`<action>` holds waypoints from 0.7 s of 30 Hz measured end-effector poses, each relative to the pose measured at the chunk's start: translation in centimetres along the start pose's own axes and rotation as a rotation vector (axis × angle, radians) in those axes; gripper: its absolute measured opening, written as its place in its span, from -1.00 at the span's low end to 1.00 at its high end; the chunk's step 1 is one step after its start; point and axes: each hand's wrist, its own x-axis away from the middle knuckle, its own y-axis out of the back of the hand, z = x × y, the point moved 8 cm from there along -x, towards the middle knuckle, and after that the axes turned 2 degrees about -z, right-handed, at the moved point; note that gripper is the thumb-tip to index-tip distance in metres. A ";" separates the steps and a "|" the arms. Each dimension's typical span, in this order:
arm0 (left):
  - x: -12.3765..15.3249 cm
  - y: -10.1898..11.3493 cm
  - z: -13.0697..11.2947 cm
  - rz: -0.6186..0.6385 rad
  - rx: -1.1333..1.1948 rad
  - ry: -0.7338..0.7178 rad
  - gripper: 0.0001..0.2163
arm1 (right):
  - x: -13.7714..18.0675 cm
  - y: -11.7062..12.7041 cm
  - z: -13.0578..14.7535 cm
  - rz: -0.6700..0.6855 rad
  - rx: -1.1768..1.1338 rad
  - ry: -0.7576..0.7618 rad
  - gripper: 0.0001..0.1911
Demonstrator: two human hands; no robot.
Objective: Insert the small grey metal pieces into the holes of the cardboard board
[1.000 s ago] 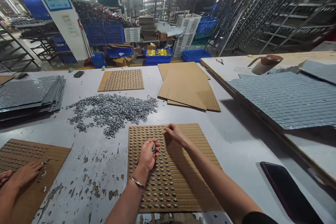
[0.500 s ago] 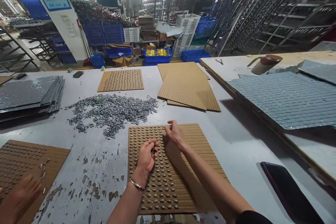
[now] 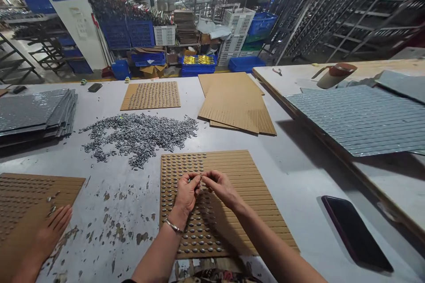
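- The brown slotted cardboard sheet (image 3: 232, 185) lies flat near the front edge of the grey table (image 3: 299, 163), with bare table on both sides.
- Left hand (image 3: 187, 193) and right hand (image 3: 219, 185) meet over the sheet, fingertips pinching small shiny grey metal pieces (image 3: 195, 180).
- More pieces fill its left rows.
- A black phone (image 3: 355, 232) lies to the right.

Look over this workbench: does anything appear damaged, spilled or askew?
The grey table paint has flaked off in patches beside the slotted cardboard sheet. Small metal pieces lie in a loose heap.
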 end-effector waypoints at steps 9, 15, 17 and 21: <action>0.4 0.5 1.2 -0.023 0.137 0.123 -0.66 | -3.5 5.1 -1.3 -0.267 0.027 0.034 -0.69; 0.7 1.5 1.0 -0.046 0.051 0.127 -0.62 | -8.0 6.0 -1.4 -0.136 0.536 0.140 -0.74; 0.6 1.6 0.9 -0.041 0.025 0.110 -0.60 | -8.7 5.8 -1.6 -0.130 0.582 0.143 -0.79; 0.4 1.8 1.1 -0.024 0.003 0.106 -0.60 | -9.4 5.0 -1.8 -0.106 0.678 0.136 -0.85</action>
